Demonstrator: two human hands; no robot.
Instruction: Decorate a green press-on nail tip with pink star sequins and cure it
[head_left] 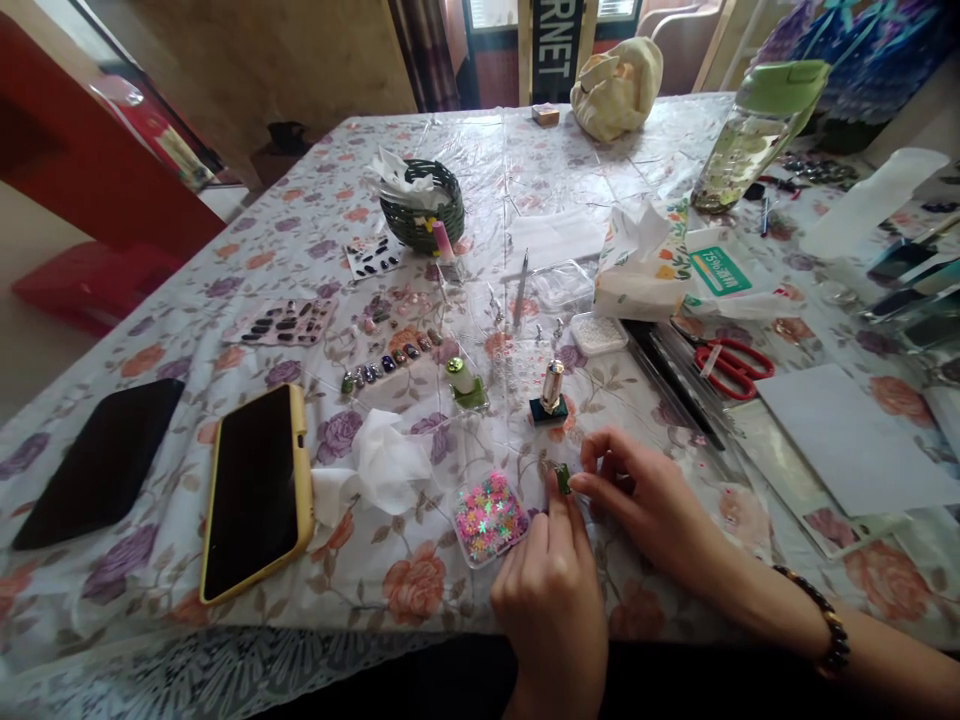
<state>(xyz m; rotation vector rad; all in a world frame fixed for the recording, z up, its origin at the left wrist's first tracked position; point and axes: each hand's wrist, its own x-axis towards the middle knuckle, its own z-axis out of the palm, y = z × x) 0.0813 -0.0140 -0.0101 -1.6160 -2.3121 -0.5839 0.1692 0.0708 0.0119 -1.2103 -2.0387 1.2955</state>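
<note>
A small glossy green false nail (563, 478) is at the fingertips of my left hand (553, 585), whose fingers are held close together. My right hand (637, 490) is curled beside it, its thumb tip touching the nail's right edge. Whether the right fingers also pinch something tiny is hard to see. Just left of my hands lies a clear box of colourful flower sequins (491, 520). Beyond them stand a gold-capped holder on a dark green base (552, 392) and a small green-topped bottle (461, 380). A row of decorated false nails (394, 360) lies farther back.
Two phones, one black (101, 460) and one yellow-cased (259, 490), lie at left near crumpled tissue (390, 460). Red-handled scissors (727, 368), white card (847, 435) and a tissue pack (641, 265) are at right. A wicker basket (424, 215) and tall bottle (750, 140) stand behind.
</note>
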